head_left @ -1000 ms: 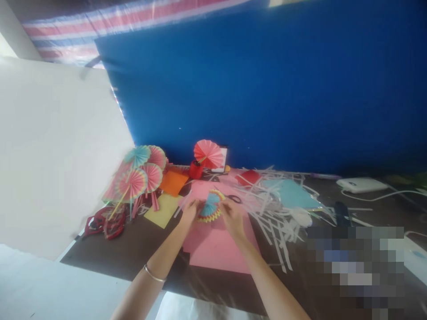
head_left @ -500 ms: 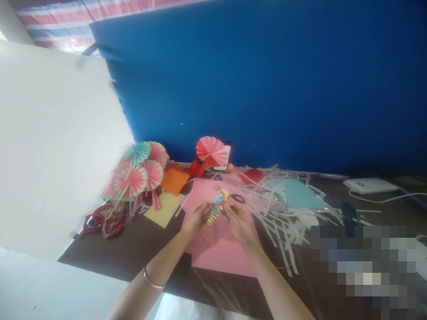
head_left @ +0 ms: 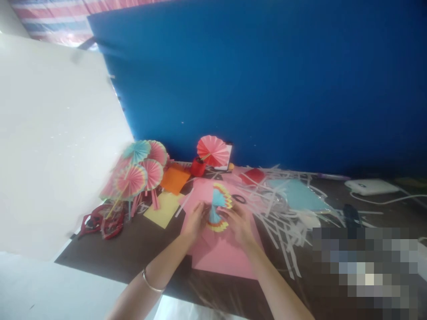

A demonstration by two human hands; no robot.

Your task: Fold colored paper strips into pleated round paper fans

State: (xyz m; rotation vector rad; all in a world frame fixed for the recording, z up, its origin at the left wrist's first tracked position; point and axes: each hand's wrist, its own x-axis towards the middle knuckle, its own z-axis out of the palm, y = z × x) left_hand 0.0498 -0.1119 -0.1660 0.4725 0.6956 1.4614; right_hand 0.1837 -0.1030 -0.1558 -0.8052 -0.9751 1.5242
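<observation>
Between my two hands is a pleated paper fan point(head_left: 218, 198), light blue with a yellow and orange zigzag edge. It is spread into two fanned halves, one above and one below its pinched middle. My left hand point(head_left: 198, 221) grips it at the left of the middle, fingers closed. On the other side my right hand point(head_left: 238, 222) has its fingers bent against the fan's right edge. Below them lies a sheet of pink paper point(head_left: 223, 258). A small black ring point(head_left: 239, 199) rests on the pink paper past my right fingers.
Finished paper fans point(head_left: 131, 180) cluster at the left, beside red-handled scissors point(head_left: 91, 221). Yellow point(head_left: 162, 211) and orange paper point(head_left: 175, 178) lie near. A pink fan point(head_left: 212, 150) stands in a red holder point(head_left: 197, 167). White paper strips point(head_left: 283, 242) and a blue sheet point(head_left: 298, 194) spread rightward.
The blue fan was bunched and narrow; it has now opened out into two wide halves. My right hand has shifted slightly along its edge.
</observation>
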